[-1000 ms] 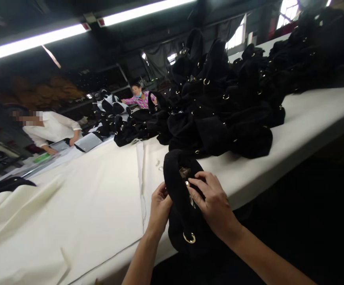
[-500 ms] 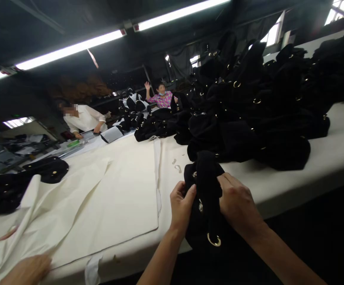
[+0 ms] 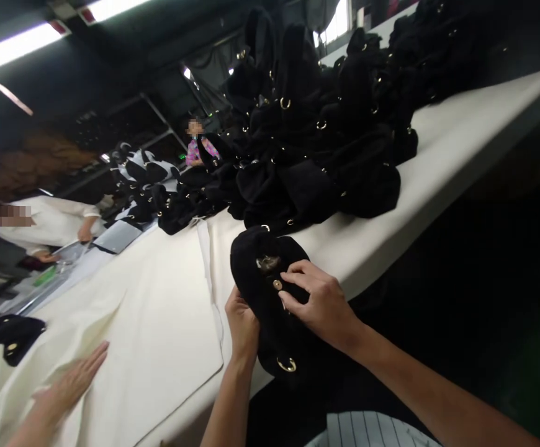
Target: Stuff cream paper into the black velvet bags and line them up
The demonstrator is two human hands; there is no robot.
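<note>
A black fabric bag (image 3: 274,338) with a wide strap, gold rings and a round gold snap button (image 3: 277,284) is held upright at the table's edge. My left hand (image 3: 243,323) grips its left side, with the fingertips partly hidden behind the fabric. At the bag's opening, my right hand (image 3: 319,297) has its thumb and fingers apart, close to the button on the right. Something shiny and crumpled, perhaps clear plastic, shows inside the opening above the button.
A big heap of black bags (image 3: 316,180) covers the table behind. Cream sheets (image 3: 167,310) lie to the left, where another person's hand (image 3: 72,385) rests flat. A person in white (image 3: 56,220) works at the far left; another in pink check (image 3: 200,149) is behind the heap.
My view has swung right. The bag has turned so its opening and button show, and my right hand has shifted from its side to the opening. The far person's raised hand is down.
</note>
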